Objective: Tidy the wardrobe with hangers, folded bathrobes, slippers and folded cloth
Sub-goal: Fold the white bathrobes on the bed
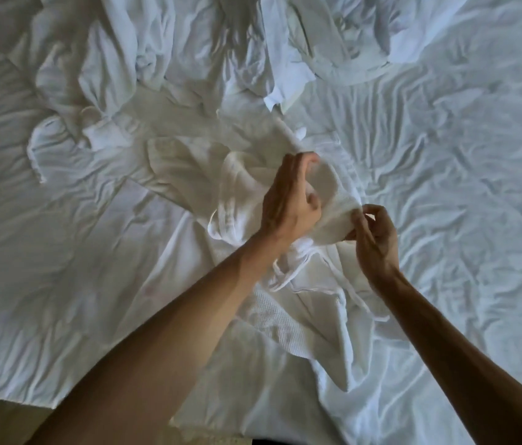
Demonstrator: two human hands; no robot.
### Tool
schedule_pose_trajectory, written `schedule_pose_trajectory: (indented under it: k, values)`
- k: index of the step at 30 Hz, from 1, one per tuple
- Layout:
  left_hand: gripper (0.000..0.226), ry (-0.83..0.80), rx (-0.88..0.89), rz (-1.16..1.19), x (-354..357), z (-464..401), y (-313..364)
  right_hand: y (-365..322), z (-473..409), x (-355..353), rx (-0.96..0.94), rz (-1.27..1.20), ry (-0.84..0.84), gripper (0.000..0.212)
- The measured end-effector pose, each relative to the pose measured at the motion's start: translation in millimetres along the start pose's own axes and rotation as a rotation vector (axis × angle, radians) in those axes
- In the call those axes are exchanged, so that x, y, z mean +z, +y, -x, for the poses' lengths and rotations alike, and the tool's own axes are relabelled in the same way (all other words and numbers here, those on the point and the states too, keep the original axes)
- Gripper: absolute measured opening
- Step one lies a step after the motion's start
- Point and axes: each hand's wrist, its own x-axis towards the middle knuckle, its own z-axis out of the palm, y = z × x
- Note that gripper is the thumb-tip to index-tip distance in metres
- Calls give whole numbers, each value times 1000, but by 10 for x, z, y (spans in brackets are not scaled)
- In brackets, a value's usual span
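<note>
While both hands lift the white waffle-weave bathrobe (327,303) above the rumpled white bed (60,268), right hand (377,239) pinches its edge, left hand (288,200) curls into a fold; a slipped pinch could drop it onto the crumpled white linen (144,59) beyond.

a bed (446,155) covered by a wrinkled white sheet (44,252) fills the view. a heap of crumpled white bedding (144,59) lies along its far side. a strip of tan floor (3,422) shows at the near left corner.
</note>
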Motion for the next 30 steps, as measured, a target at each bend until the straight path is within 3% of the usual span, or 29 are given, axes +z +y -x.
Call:
schedule_pose_trajectory:
  k: [4, 7, 11, 14, 16, 19, 21, 23, 26, 30]
  values:
    - [69, -259, 283, -139, -142, -389, 347, -374, -231, -109, -100, -47, -129, 24]
    - [60, -432, 283, -263, -201, -570, 560, -588, -389, -169, -190, -10, -209, 24]
    - [34, -490, 312, -352, -392, -738, 644, -670, -481, -251, -233, 16, -267, 19]
    - [15, -465, 312, -374, -505, -809, 538, -622, -438, -235, -281, 46, -263, 22]
    - [16, -411, 266, -327, -523, -817, 425, -553, -386, -184, -345, 88, -211, 32]
    - [26, -334, 201, -258, -518, -777, 292, -426, -306, -100, -615, 300, -122, 24]
    - [41, -289, 171, -254, -499, -696, 199, -315, -278, -65, -767, 450, -190, 13]
    - [48, -236, 116, -248, -466, -545, 79, -162, -280, -71, -877, 597, -293, 15]
    - [39, -176, 25, -218, -408, -221, -187, 74, -372, -174, -972, 751, -396, 31]
    - [24, -198, -128, -232, -402, 221, -604, 243, -519, -267, -1056, 897, -440, 36]
